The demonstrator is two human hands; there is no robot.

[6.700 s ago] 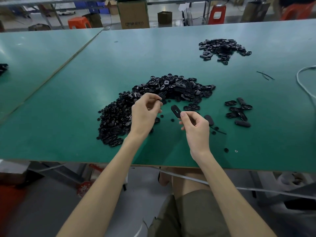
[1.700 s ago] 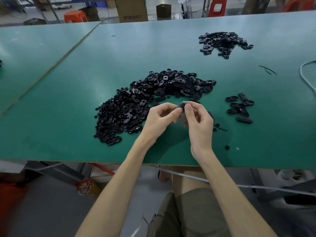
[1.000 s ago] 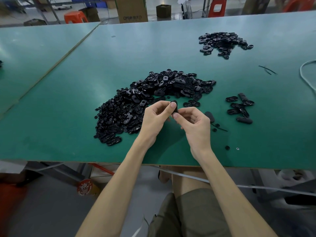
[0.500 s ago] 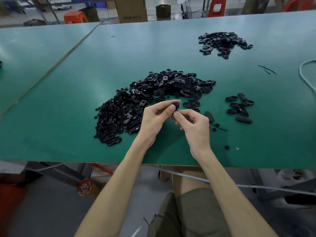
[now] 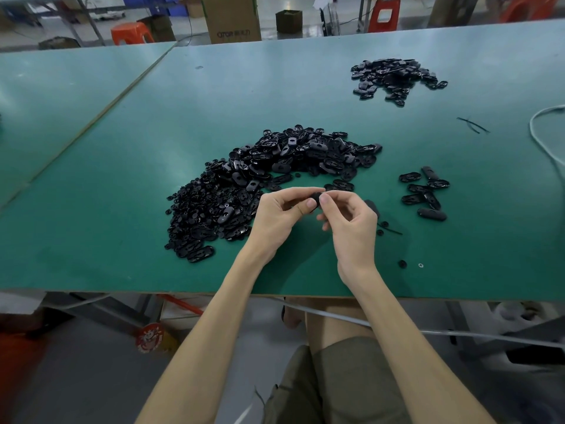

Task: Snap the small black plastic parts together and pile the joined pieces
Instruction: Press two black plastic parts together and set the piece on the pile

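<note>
A small black plastic part (image 5: 315, 199) is pinched between the fingertips of my left hand (image 5: 279, 217) and my right hand (image 5: 350, 223), a little above the green table (image 5: 122, 240); most of the part is hidden by the fingers. Behind and left of my hands lies a big heap of loose black parts (image 5: 260, 179). To the right sits a small group of black oval pieces (image 5: 425, 192). One more oval piece (image 5: 371, 206) lies partly hidden just behind my right hand.
A second heap of black parts (image 5: 394, 76) lies far back on the right. A white cable (image 5: 547, 142) curves along the right edge. Tiny loose bits (image 5: 402, 264) dot the table near its front edge. Cardboard boxes and red stools stand beyond the table.
Over the last seconds my hands came together over the table in front of the heap. Both now pinch one black part, with the fingertips shifting slightly on it.
</note>
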